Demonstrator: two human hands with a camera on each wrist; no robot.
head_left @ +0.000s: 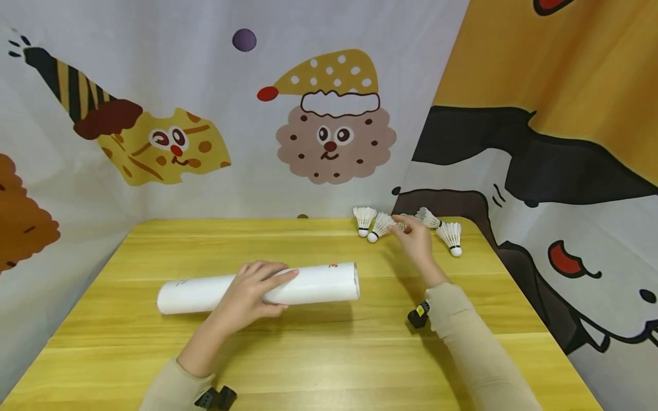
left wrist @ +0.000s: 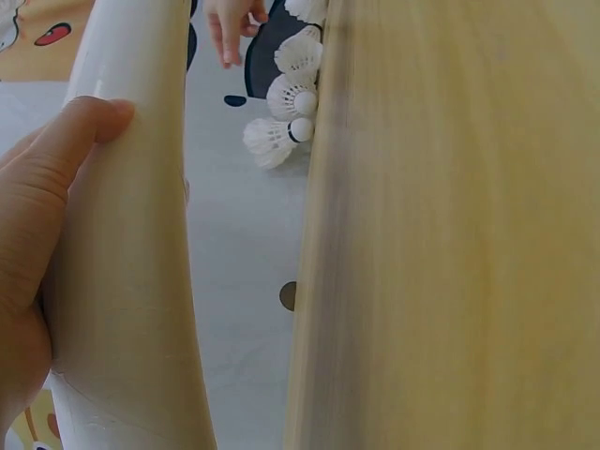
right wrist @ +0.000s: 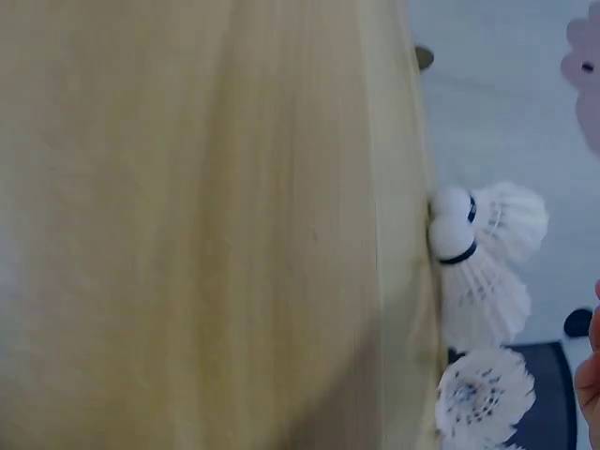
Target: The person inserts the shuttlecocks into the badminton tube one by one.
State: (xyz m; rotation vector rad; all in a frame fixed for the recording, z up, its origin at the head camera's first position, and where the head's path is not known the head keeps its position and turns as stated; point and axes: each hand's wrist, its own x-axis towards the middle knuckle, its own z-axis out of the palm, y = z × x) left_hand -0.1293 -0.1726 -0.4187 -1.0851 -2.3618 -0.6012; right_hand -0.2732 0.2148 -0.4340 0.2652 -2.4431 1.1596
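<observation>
My left hand (head_left: pixel 245 295) grips a long white shuttlecock tube (head_left: pixel 316 285) around its middle, thumb and fingers on opposite sides. The tube lies crosswise over the table, its right end raised above a shadow. At the back right, my right hand (head_left: pixel 418 248) hovers over a row of white feather shuttlecocks, its fingers loosely bent with nothing seen between them. Two shuttlecocks lie left of it, one (head_left: pixel 364 220) beside another (head_left: pixel 381 226). A further shuttlecock (right wrist: pixel 485 398), partly behind the hand in the head view, shows its feather end in the right wrist view.
Right of the right hand lie two more shuttlecocks, one (head_left: pixel 428 218) behind the other (head_left: pixel 452 237), close to the back right corner. The yellow wooden table (head_left: pixel 329 354) ends at a cartoon-printed curtain (head_left: pixel 216 194). Each sleeve carries a small black wrist camera (head_left: pixel 418 315).
</observation>
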